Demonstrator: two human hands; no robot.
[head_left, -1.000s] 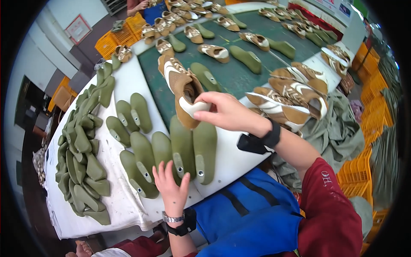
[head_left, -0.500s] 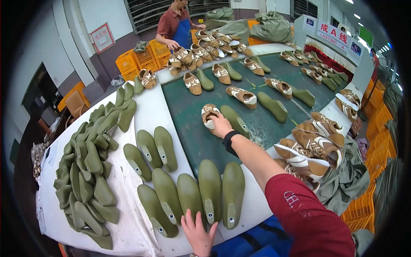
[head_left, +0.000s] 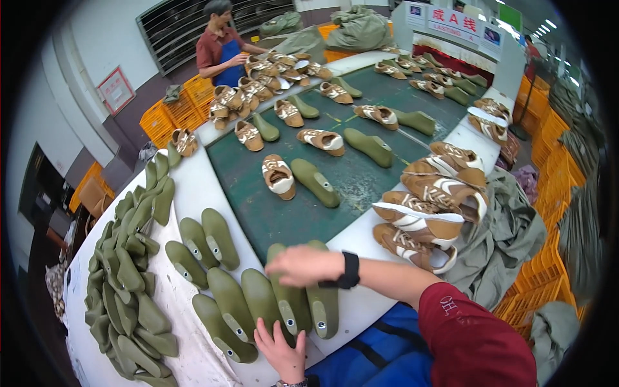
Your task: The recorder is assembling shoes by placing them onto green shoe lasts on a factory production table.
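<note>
A row of green shoe lasts (head_left: 229, 303) lies on the white table edge before me. My left hand (head_left: 282, 351) is open, fingers spread, its fingertips at the near end of a middle last (head_left: 260, 295). Above the far ends of the right-hand lasts (head_left: 322, 303) passes my right hand (head_left: 306, 266), smeared by motion; I cannot make out its fingers or whether it touches one. On the green belt (head_left: 245, 213) beyond, a brown and white shoe (head_left: 278, 177) stands beside a green last (head_left: 314, 183), both apart from my hands.
Loose lasts (head_left: 129, 271) are heaped at left. Brown shoes (head_left: 419, 222) are piled at right by grey-green cloth (head_left: 509, 238) and orange crates (head_left: 548, 251). More shoe-and-last pairs stand along the belt. A co-worker in a blue apron (head_left: 227, 61) stands behind another shoe pile (head_left: 258, 87).
My right hand has let go of the brown shoe on the belt and drawn back over the near lasts. My left hand stays by the lasts. The whole view has shifted.
</note>
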